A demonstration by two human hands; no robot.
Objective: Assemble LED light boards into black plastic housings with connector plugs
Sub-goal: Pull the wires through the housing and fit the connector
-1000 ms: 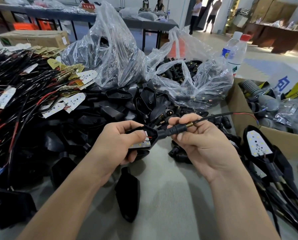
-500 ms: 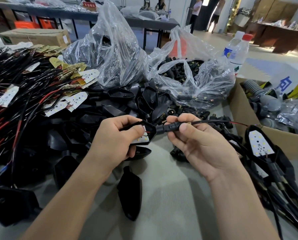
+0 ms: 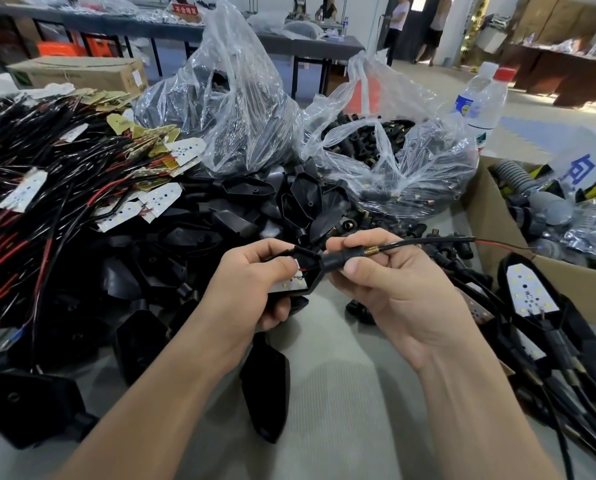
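Near centre, we find left hand (image 3: 251,289) gripping black pointed plastic housing (image 3: 311,260), right hand (image 3: 393,289) pinching black cylindrical connector plug (image 3: 338,263); forcing could nip thin red wire (image 3: 304,270).

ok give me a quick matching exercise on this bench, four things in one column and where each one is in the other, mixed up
Things
1. black housing
2. connector plug
3. red-capped bottle
4. loose LED boards

Places
a. standing far right, beyond the cardboard box
b. gripped in the left hand
c. on the wire pile at the left
d. pinched in the right hand

Pairs: 1-b, 2-d, 3-a, 4-c
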